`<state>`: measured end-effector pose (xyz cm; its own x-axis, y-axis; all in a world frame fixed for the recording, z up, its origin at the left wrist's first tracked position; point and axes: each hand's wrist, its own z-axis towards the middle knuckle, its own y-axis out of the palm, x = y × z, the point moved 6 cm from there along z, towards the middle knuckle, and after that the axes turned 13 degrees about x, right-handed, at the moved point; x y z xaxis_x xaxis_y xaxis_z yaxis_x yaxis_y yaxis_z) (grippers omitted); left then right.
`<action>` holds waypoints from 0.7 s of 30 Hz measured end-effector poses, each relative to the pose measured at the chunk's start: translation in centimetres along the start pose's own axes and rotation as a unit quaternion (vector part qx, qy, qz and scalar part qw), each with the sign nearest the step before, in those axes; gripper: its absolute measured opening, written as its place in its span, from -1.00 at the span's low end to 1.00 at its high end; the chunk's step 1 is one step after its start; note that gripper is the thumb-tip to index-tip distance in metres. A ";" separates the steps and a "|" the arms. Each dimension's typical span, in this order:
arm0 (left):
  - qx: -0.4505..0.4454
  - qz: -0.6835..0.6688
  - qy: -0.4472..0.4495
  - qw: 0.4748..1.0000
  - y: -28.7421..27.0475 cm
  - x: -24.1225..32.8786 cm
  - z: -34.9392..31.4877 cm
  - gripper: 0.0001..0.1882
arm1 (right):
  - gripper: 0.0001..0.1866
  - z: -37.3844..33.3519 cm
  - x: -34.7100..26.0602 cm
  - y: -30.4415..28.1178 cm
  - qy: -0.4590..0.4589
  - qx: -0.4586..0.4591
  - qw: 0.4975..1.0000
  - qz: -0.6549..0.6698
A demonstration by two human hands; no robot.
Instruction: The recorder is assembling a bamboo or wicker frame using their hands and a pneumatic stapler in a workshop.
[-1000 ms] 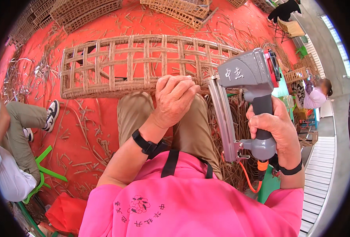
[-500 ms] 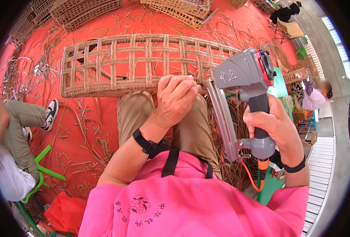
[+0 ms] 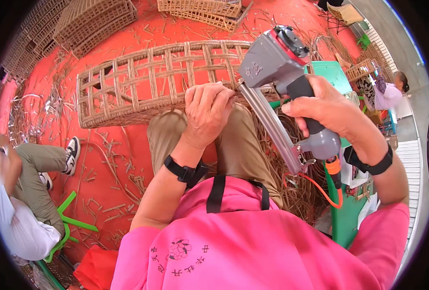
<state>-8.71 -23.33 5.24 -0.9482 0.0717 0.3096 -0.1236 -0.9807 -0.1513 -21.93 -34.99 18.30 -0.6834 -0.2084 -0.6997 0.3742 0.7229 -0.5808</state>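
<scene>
A long brown woven wicker basket frame (image 3: 127, 104) rests across my knees, its open grid side facing up. My left hand (image 3: 207, 113) is closed over its near rim, fingers curled round the woven edge. In my right hand (image 3: 323, 108) is a grey pneumatic nail gun (image 3: 277, 60), gripped by its black handle. The gun's nose meets the rim just right of my left fingers; whether it touches cannot be made out. Its metal magazine slants down toward me, and an orange air hose (image 3: 323, 193) hangs from the handle's end.
Stacked wicker baskets (image 3: 93, 26) stand at the far left. Wicker scraps litter the red floor (image 3: 103, 169). A seated person (image 3: 26, 208) is at the left on a green stool (image 3: 69, 220), another person (image 3: 387, 96) at the right. A green table (image 3: 333, 72) stands right, loose strands beneath my legs.
The nail gun has shifted left and tilted along the rim, my right forearm swinging outward. The basket has turned, its right end now farther away. My left hand keeps its hold.
</scene>
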 end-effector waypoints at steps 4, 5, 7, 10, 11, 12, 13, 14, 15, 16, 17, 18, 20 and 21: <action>-0.039 0.010 -0.006 0.999 0.3 0.1 -0.1 -0.63 | -0.65 -0.9 2.9 0.4 -0.070 0.035 0.988 0.130; -0.054 0.017 -0.007 0.998 0.3 -0.2 0.0 -0.60 | -0.64 -1.0 4.1 0.4 -0.051 0.044 0.984 0.163; -0.073 0.027 0.000 0.997 -0.2 0.1 0.9 -0.59 | -0.63 -2.4 5.7 0.2 -0.052 0.083 0.971 0.216; -0.124 0.034 0.003 0.992 -0.2 0.1 2.1 -0.56 | -0.64 -3.9 9.8 -1.3 -0.047 0.153 0.942 0.295; -0.153 0.033 -0.001 0.988 0.2 -0.2 2.4 -0.54 | -0.64 -4.4 11.0 -2.1 -0.039 0.194 0.923 0.330; -0.156 0.034 0.003 0.987 0.3 -0.4 2.9 -0.54 | -0.64 -4.8 12.2 -2.9 -0.030 0.234 0.901 0.364; -0.173 0.014 -0.011 0.985 0.4 -0.8 3.1 -0.54 | -0.65 -5.1 13.2 -3.4 -0.017 0.263 0.888 0.376; -0.192 -0.007 -0.023 0.981 0.9 -1.0 3.2 -0.55 | -0.66 -5.4 14.5 -3.9 -0.002 0.292 0.874 0.389; -0.194 -0.003 -0.020 0.981 0.9 -1.1 3.5 -0.55 | -0.68 -5.1 16.2 -4.6 -0.004 0.303 0.877 0.374; -0.204 -0.034 -0.046 0.977 1.1 -1.3 3.6 -0.57 | -0.69 -5.0 17.9 -5.2 0.005 0.320 0.877 0.359; -0.214 -0.066 -0.074 0.972 1.3 -1.5 3.6 -0.60 | -0.69 -5.1 19.1 -5.5 0.011 0.332 0.875 0.352; -0.217 -0.064 -0.073 0.971 1.5 -1.6 3.8 -0.60 | -0.69 -5.1 20.0 -5.7 0.017 0.344 0.873 0.344; -0.227 -0.065 -0.102 0.966 1.8 -2.1 4.0 -0.68 | -0.70 -5.3 20.8 -5.5 0.024 0.359 0.873 0.329; -0.230 -0.063 -0.101 0.966 2.0 -2.3 4.0 -0.68 | -0.70 -5.4 21.2 -5.5 0.029 0.375 0.873 0.310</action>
<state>-5.65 -26.18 7.97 -0.8461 0.1021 0.5231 -0.3950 -0.7790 -0.4870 -41.88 -39.79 8.87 -0.2264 0.1201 -0.9666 0.9739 0.0464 -0.2224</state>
